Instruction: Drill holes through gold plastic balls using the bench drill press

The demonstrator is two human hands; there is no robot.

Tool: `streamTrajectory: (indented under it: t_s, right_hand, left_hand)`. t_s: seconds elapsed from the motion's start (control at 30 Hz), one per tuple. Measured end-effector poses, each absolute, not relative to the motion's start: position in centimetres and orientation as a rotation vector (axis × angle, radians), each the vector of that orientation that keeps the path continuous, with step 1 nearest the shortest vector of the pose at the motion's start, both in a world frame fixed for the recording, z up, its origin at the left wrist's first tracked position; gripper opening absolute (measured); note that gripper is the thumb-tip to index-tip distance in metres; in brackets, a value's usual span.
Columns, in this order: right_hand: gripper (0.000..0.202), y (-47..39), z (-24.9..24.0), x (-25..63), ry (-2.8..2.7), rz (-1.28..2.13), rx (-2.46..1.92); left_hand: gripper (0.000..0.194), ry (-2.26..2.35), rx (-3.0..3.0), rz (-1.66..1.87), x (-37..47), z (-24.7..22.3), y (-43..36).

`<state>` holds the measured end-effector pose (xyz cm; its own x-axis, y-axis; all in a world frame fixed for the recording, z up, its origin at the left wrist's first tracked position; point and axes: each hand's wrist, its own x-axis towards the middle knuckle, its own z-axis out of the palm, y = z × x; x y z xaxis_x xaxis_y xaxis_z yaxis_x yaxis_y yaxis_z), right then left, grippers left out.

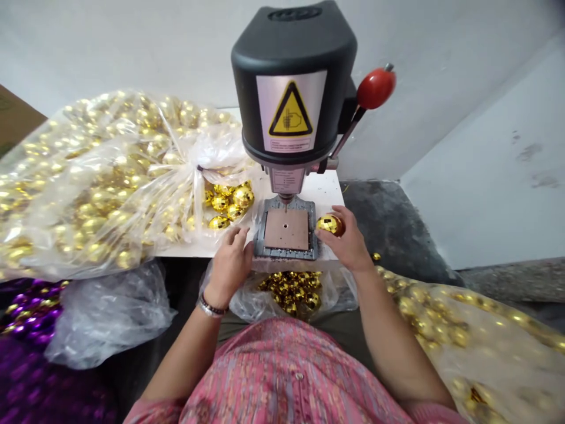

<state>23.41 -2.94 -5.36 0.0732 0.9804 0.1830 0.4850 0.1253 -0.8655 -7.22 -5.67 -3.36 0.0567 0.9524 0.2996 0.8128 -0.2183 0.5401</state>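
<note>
A gold mirror-tiled ball (329,224) sits in the grip of my right hand (351,240), just right of the drill press base (259,240). My left hand (230,260) rests at the table's front edge, left of the base, its fingers stretched forward and apart with nothing visible in them. Ahead of those fingers, several loose gold balls (236,210) lie at the mouth of a clear plastic bag. On the base lies a square brown plate (286,231) with a small hole, below the drill bit (285,207). Dark specks are scattered around the plate.
The black drill press head (293,59) stands over the white table, its red-knobbed lever (376,88) at the right. A large bag of gold balls (97,188) fills the left. Another open bag (293,291) is below the table edge; more gold balls (432,318) lie bagged at right.
</note>
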Motion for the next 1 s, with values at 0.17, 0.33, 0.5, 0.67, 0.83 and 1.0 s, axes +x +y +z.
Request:
streamTrajectory:
  t_s: [0.17, 0.33, 0.5, 0.67, 0.83, 1.0]
  right_hand:
    - [0.086, -5.9, -3.9, 19.7, -1.586, 0.951, -1.315]
    - [0.080, -7.2, -2.9, 17.9, -1.658, 0.949, -1.267]
    - [0.082, -7.3, -3.1, 17.8, -1.659, 0.871, -1.276]
    - [0.060, -7.7, -3.3, 19.8, -1.569, 0.772, -1.359]
    - [0.053, -8.1, -4.0, 20.7, -1.565, 0.701, -1.403]
    - [0.043, -7.1, -4.9, 19.6, -1.665, 0.661, -1.362]
  left_hand:
    - [0.039, 1.242, 1.545, 1.021, -3.4, -0.8, -7.8]
    - [0.065, 0.800, 0.985, 0.861, -1.1, -1.0, -8.0]
    - [0.066, 0.939, 0.929, 0.884, -1.8, -1.2, -7.0]
    - [0.040, 1.245, 1.119, 0.906, -2.9, 0.3, -3.3]
    - [0.043, 1.440, 1.220, 0.787, -2.7, 0.4, -1.0]
    - [0.060, 1.435, 1.484, 0.680, -3.2, 0.2, -0.6]
